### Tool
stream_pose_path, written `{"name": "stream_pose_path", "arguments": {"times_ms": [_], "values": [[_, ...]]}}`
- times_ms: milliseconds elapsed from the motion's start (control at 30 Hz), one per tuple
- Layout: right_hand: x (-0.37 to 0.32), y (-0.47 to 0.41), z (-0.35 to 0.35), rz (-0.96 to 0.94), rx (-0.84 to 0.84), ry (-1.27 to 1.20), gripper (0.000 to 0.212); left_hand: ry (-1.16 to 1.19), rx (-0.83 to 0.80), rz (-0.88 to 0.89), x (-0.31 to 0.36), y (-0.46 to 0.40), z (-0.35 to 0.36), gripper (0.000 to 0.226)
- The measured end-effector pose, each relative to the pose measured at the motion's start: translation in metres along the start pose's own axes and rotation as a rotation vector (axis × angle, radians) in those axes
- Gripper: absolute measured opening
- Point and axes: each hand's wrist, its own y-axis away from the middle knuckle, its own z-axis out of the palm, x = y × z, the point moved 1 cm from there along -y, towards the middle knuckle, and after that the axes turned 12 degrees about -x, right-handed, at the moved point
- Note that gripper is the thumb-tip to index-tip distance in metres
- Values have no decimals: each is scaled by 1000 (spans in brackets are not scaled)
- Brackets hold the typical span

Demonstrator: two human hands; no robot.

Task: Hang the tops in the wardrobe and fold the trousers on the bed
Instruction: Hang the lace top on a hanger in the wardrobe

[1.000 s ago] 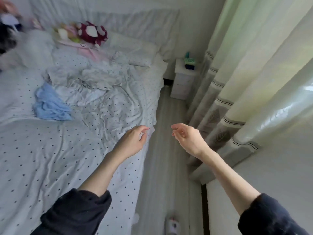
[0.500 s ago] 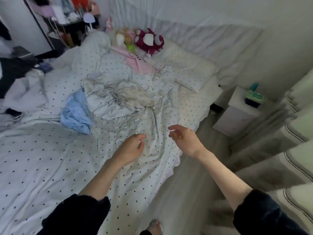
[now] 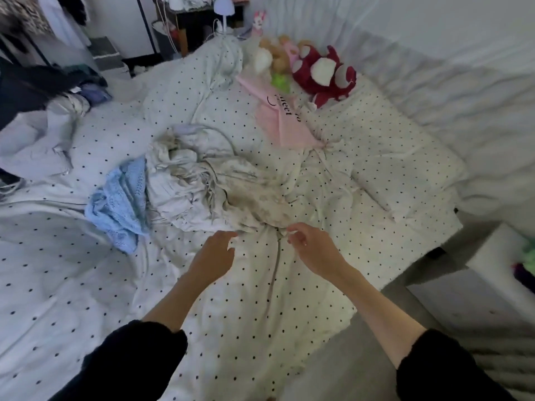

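At six o'clock, two forearms in dark pushed-up sleeves are reaching out over the white bedsheet dotted with small black spots point(image 3: 86, 285), which is lying creased across the whole mattress. The left hand point(image 3: 212, 257) is hovering just above the sheet with loosely curled fingers, gripping nothing. The right hand point(image 3: 311, 248) is reaching beside it, its fingertips touching the near hem of the crumpled pale grey-white pile of clothes point(image 3: 208, 183); whether they are pinching the cloth I cannot tell, as the frame is blurring there. That pile is sitting at the centre of the bed. At nine o'clock of it, touching its edge, a light blue knitted garment point(image 3: 115, 206) is lying bunched. Toward one o'clock a flat pink cloth with black lettering point(image 3: 278, 120) is spreading out, and beyond it a dark red and white plush toy point(image 3: 324, 73) is leaning beside smaller soft toys. At three o'clock a spotted pillow point(image 3: 390, 157) is lying near the bed's edge. At ten o'clock dark clothes point(image 3: 34, 85) are heaping up; at twelve a small white lamp point(image 3: 224, 2) is standing.
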Motion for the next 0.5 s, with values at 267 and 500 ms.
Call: {"name": "stream_pose_path", "arguments": {"times_ms": [267, 500], "values": [[47, -140, -28, 20, -177, 53, 34, -57, 108, -175, -6, -113, 13, 48], [67, -242, -27, -79, -204, 103, 35, 320, 327, -478, -35, -197, -10, 49]]}}
